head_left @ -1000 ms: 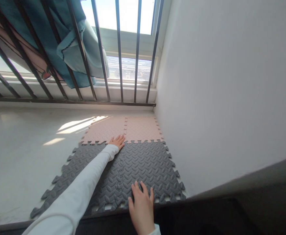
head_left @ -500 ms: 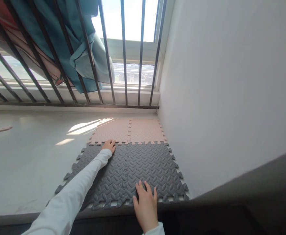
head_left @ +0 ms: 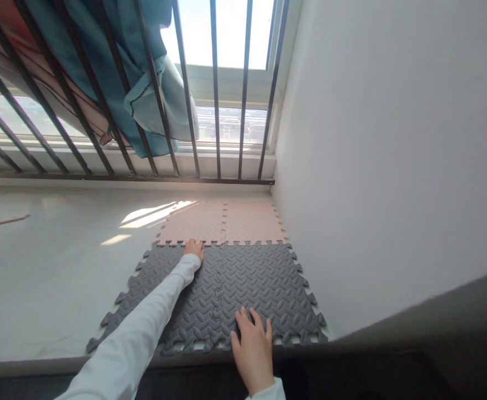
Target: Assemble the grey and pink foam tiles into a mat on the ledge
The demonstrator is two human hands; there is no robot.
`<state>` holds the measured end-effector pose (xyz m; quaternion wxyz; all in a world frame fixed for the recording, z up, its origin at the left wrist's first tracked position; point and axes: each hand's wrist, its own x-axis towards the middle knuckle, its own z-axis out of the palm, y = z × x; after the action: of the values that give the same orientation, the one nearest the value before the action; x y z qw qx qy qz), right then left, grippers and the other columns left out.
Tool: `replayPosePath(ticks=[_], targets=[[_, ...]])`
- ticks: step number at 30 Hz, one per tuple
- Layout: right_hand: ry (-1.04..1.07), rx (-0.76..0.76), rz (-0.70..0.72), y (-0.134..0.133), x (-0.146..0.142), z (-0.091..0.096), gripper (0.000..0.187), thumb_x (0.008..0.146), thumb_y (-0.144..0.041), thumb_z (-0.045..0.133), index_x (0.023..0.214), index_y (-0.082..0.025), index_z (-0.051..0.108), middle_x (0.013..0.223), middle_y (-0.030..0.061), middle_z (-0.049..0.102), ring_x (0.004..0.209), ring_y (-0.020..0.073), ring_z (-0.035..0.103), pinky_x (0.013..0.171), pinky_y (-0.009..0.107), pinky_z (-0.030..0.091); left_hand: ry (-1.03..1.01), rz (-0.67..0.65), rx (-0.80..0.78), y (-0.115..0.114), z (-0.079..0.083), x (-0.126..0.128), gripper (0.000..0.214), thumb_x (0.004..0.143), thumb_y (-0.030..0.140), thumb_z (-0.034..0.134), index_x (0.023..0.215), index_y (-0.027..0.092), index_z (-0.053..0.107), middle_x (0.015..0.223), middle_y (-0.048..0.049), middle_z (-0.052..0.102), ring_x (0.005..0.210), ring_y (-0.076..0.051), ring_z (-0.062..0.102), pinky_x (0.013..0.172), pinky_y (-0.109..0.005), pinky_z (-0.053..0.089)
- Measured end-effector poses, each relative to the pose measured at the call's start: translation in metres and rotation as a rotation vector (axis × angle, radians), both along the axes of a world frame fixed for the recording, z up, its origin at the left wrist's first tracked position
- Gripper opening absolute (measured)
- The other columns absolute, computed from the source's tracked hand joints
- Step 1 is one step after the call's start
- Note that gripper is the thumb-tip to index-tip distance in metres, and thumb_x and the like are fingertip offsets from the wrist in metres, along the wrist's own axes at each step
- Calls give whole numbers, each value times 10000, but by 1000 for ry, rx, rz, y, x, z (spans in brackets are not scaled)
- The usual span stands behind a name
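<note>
Head view: grey mat (head_left: 264,278) lies under right hand (head_left: 254,350).

The pale ledge (head_left: 51,278) carries joined grey foam mats (head_left: 264,283) and pink foam mats (head_left: 226,222).

A long white sleeve (head_left: 143,328) is worn on the left arm, its smooth, plain fabric drawn snug down to a cuff at the wrist, from which the bare left hand (head_left: 194,248) emerges. Only a narrow strip of matching white cuff (head_left: 268,392) is seen at the right wrist, below the bare right hand (head_left: 252,350). No markings are shown on the cloth.
</note>
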<state>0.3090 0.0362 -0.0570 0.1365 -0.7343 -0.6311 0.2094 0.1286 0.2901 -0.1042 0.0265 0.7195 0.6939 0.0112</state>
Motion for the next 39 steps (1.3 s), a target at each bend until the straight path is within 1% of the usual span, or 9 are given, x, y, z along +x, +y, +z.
replayPosePath(ticks=[3,7,10,17,22,27,31,35,39], targets=[[-17,-3,4,0,0,1,381,780,-264,417,1141,-303,534,1262,1,489,1224,223,336,1019,533,135,-6,-1,17,-5,2,1,378,770,269,450,1134,200,520,1131,-108,448,1042,-222,427,890,-321,346],[-31,-10,10,0,-1,3,379,783,-271,412,1142,-300,533,1262,0,489,1224,221,339,1022,529,140,2,14,66,-15,7,6,405,786,242,417,1168,121,475,1145,-139,472,1063,-223,429,927,-313,334],[-30,-17,11,-1,-1,5,388,780,-262,408,1146,-291,533,1268,2,483,1226,223,335,1024,528,138,31,17,41,-20,12,9,413,797,251,397,1172,93,472,1161,-154,471,1097,-234,413,923,-310,345],[-33,-21,25,-3,2,5,392,779,-265,411,1153,-300,526,1276,-8,474,1231,214,330,1030,515,144,96,-20,7,-25,21,7,415,821,282,348,1187,127,469,1219,-145,460,1120,-248,413,890,-348,390],[-12,-9,35,-4,3,1,401,774,-260,412,1158,-300,523,1281,-12,467,1235,210,322,1033,511,135,132,-40,-46,-17,24,8,420,805,270,393,1186,114,474,1267,-152,443,1156,-241,405,927,-345,376],[-7,5,30,-3,3,-1,394,773,-256,416,1148,-300,527,1279,-10,471,1234,209,326,1031,510,142,87,-205,-116,-9,21,12,528,800,100,288,1312,221,327,1422,-48,275,1271,-182,284,1030,-382,270],[-21,5,29,-3,3,1,381,783,-272,415,1146,-321,521,1272,-16,479,1230,204,334,1026,506,161,52,-182,-204,-10,17,18,588,774,57,251,1328,248,295,1440,7,211,1308,-151,204,1060,-405,214],[-16,8,31,-3,3,0,381,787,-279,410,1149,-325,518,1272,-22,478,1229,202,334,1027,509,152,43,-144,-212,-9,19,21,584,766,86,282,1320,269,311,1432,4,235,1302,-166,224,1046,-431,235],[-22,9,34,-3,3,-2,383,788,-279,411,1154,-320,516,1275,-15,476,1234,203,327,1028,505,147,108,-224,-163,-7,20,27,562,785,85,234,1308,262,339,1405,-33,309,1290,-186,256,1059,-490,149]])
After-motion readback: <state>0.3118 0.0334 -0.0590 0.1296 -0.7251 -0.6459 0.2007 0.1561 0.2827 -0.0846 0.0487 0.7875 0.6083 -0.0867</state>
